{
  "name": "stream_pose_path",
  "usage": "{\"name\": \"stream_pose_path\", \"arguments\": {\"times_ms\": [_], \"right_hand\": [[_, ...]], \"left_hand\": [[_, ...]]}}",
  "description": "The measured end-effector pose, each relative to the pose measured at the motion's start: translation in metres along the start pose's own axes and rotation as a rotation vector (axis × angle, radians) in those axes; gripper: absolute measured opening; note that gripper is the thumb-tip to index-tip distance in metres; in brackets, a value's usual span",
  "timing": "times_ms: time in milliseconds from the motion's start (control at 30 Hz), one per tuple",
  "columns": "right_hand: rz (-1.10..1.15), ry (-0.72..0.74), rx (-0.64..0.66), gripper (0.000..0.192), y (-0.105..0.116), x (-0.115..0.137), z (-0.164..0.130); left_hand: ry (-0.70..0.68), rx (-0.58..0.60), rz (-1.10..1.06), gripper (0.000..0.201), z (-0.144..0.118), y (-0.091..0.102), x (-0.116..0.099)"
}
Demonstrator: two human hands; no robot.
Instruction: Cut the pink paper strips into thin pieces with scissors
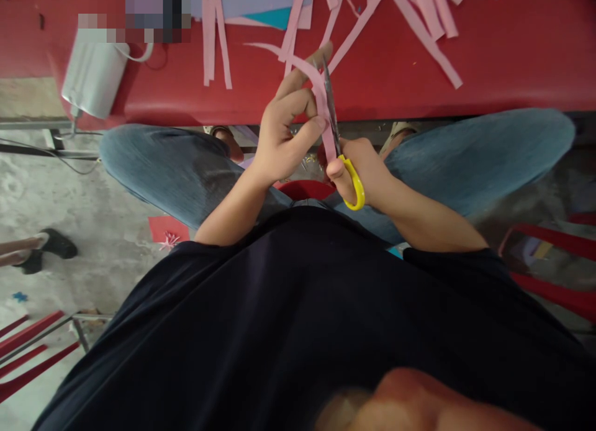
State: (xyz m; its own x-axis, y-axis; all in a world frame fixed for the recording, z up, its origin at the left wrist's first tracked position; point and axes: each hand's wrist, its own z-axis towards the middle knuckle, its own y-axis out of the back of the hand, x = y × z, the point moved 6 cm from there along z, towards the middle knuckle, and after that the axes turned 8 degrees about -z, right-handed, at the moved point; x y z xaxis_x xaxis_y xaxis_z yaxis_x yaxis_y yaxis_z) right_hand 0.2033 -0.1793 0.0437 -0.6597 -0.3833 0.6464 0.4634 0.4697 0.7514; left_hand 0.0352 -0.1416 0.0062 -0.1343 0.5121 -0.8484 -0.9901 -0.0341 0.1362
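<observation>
2 hands work: left hand point(284, 133) pinches pink strip point(321, 102), right hand point(361, 173) clenches scissors point(342, 151).

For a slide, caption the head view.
Left hand holds a pink paper strip while right hand cuts it with yellow-handled scissors beside a red table.

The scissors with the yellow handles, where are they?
In the head view, the scissors are near the middle, held in the right hand, blades running along a pink paper strip that the left hand holds.
</observation>
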Motion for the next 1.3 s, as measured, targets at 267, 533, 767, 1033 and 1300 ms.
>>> {"name": "stream_pose_path", "arguments": {"times_ms": [267,533,767,1033,1300], "right_hand": [[0.067,-0.029,-0.013,0.096,0.0,0.0,-0.002],[0.068,-0.012,-0.009,0.101,-0.001,0.0,-0.002],[0.067,-0.01,0.031,0.103,-0.004,-0.002,0.0],[0.028,-0.007,-0.008,0.098,-0.003,0.0,-0.001],[0.061,-0.003,-0.009,0.091,-0.005,0.002,-0.002]], "left_hand": [[-0.065,0.063,-0.1,0.065,0.008,-0.003,-0.012],[-0.046,-0.113,-0.146,0.055,0.014,0.005,-0.016],[-0.086,-0.114,-0.203,0.053,0.014,0.013,-0.01],[-0.107,-0.114,-0.202,0.054,0.013,0.013,-0.006],[-0.112,-0.208,-0.155,0.056,0.013,0.011,-0.021]]}}
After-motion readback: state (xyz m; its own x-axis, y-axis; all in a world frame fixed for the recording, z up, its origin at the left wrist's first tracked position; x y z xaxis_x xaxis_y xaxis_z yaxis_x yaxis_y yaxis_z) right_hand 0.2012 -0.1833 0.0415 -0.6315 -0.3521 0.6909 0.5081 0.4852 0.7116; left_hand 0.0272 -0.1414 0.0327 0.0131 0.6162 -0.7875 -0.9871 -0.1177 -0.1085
